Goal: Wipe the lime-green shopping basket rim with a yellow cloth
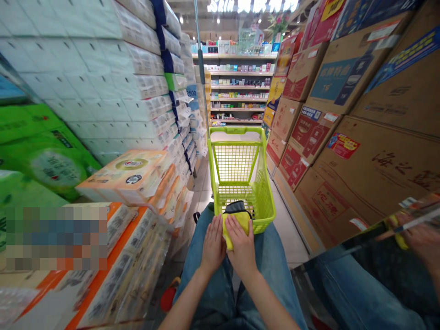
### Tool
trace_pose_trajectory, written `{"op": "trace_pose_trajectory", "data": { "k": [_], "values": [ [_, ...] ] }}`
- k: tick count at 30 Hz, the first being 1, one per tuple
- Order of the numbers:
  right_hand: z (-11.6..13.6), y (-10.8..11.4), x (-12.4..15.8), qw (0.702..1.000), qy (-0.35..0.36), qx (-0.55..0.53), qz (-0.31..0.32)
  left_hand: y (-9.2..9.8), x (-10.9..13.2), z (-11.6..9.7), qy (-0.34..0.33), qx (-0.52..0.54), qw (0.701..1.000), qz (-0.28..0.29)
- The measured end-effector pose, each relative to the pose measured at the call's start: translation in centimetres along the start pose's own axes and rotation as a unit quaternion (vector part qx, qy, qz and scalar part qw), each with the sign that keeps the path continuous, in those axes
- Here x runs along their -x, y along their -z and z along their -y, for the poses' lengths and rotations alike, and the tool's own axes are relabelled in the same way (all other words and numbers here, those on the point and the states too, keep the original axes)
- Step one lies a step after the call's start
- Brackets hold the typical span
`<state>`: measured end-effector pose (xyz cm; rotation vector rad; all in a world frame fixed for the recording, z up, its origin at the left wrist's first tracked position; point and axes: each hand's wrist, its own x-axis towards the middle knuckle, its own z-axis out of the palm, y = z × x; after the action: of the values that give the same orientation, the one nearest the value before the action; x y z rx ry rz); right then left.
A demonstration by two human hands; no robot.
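A lime-green plastic shopping basket (pixel 270 197) with lattice walls stands in front of my knees, its near rim between my thighs. A yellow cloth (pixel 228 242) with a dark grey side lies folded over that near rim. My right hand (pixel 240 240) presses on the cloth, its fingers stretched along it and holding it against the basket. Beside it, my left hand (pixel 213 240) rests at the cloth's left edge and the basket's near corner, fingers straight and side by side. What lies under both palms is hidden.
Packs of tissue paper (pixel 137 172) are stacked close on the left. Cardboard cartons (pixel 364 165) form a wall on the right. A thin grey pole (pixel 201 68) rises beyond the basket. Shelves (pixel 240 87) of small goods stand at the aisle's end. A mirror-like surface (pixel 360 275) is at lower right.
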<state>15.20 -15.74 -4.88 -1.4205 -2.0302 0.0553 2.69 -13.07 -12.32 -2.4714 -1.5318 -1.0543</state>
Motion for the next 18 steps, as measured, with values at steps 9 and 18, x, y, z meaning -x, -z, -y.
{"op": "trace_pose_trajectory", "data": {
  "k": [9,18],
  "values": [
    [-11.9,6.0,3.6,0.997,-0.025,0.063,-0.045,-0.7,-0.1,-0.4,0.007,0.0,1.0,-0.01],
    [-0.7,-0.1,0.1,0.999,-0.041,0.019,-0.016,-0.3,0.0,-0.2,0.007,0.009,1.0,-0.003]
  ]
}}
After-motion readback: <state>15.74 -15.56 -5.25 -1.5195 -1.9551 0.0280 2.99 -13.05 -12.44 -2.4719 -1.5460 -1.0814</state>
